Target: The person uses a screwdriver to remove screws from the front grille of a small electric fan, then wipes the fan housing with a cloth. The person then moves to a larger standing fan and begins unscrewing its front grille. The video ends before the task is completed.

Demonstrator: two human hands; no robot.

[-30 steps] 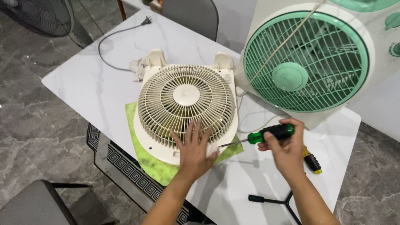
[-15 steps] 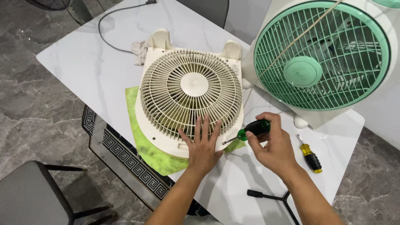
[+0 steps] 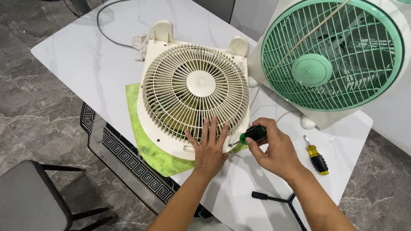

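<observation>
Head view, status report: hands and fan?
Left hand flat on cream fan grille. Right hand grips green screwdriver, tip at fan's edge. Yellow screwdriver lies aside.

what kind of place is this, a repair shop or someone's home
Probably a home or small informal repair spot, not a fitted workshop: a cream box fan lies on a white marble-look table, over a polished stone floor, with a chair alongside.

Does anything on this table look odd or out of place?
Nothing looks broken or spilled. The cream fan lies flat on its back on a stained green cloth, not standing like the green fan. The left hand rests on its grille; the right hand holds a green-handled screwdriver at its rim.
</observation>
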